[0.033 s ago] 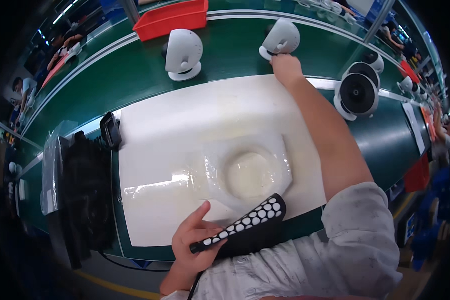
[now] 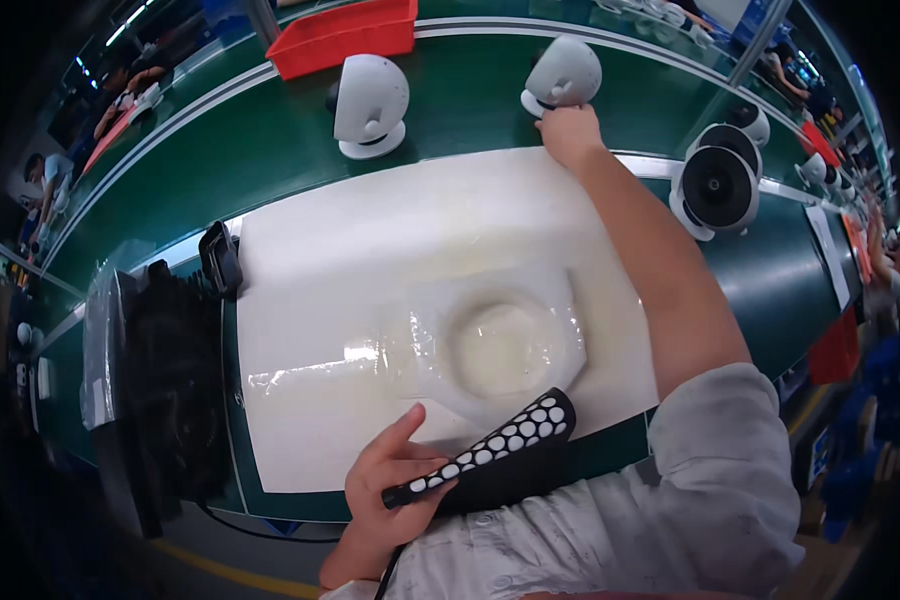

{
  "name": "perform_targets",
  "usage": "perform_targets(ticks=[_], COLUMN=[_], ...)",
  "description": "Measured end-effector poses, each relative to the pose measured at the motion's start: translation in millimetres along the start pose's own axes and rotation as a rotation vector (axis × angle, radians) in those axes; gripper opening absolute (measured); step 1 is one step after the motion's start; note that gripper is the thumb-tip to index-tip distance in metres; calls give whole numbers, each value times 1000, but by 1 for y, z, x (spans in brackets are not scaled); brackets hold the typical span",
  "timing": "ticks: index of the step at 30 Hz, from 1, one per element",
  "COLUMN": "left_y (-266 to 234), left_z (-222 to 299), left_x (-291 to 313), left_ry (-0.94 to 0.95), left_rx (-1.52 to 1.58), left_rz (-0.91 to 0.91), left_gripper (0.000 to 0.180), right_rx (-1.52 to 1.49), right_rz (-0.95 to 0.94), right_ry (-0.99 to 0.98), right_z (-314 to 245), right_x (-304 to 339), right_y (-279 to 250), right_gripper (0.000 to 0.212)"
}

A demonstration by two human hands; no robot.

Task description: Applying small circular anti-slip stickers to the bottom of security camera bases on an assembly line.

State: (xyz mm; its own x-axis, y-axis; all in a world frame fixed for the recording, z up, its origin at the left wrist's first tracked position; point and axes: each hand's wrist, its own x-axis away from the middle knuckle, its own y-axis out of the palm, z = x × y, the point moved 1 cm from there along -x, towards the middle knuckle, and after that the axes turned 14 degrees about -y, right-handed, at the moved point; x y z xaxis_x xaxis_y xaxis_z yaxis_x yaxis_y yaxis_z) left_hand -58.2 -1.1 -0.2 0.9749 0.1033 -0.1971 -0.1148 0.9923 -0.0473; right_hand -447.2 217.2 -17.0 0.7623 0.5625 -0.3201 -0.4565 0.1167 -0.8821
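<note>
My right hand (image 2: 571, 135) reaches out to the far side of the bench. Its fingers are closed at the round foot of a white desk fan (image 2: 568, 72), seen from the side; the fingertips are partly hidden. Close to my body, my left hand (image 2: 390, 485) holds the narrow end of a black tapered piece with white round spots (image 2: 510, 437). The left thumb points up and away from it, while the other fingers go behind the piece. Below both hands lies a white mat (image 2: 320, 300), with a clear plastic-covered round recess (image 2: 495, 345) near its middle.
Another white fan (image 2: 370, 105) stands at the back left, beside a red bin (image 2: 342, 38). At right is a fan with a black round face (image 2: 718, 187). A black bag (image 2: 175, 370) and a small black device (image 2: 220, 262) lie left of the mat. Other people work farther off.
</note>
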Motion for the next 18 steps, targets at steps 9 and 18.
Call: perform_targets(ticks=[9, 18], left_y=[0, -2], left_z=[-2, 4], left_x=[0, 3], left_ry=[11, -74], left_rx=[-21, -123], left_rz=[-42, -31], left_gripper=[26, 25], right_rx=[-552, -409], right_rz=[-64, 443], right_ry=[-409, -375], right_z=[-160, -115], right_x=[-50, -27], right_y=[-45, -76], right_gripper=[38, 16])
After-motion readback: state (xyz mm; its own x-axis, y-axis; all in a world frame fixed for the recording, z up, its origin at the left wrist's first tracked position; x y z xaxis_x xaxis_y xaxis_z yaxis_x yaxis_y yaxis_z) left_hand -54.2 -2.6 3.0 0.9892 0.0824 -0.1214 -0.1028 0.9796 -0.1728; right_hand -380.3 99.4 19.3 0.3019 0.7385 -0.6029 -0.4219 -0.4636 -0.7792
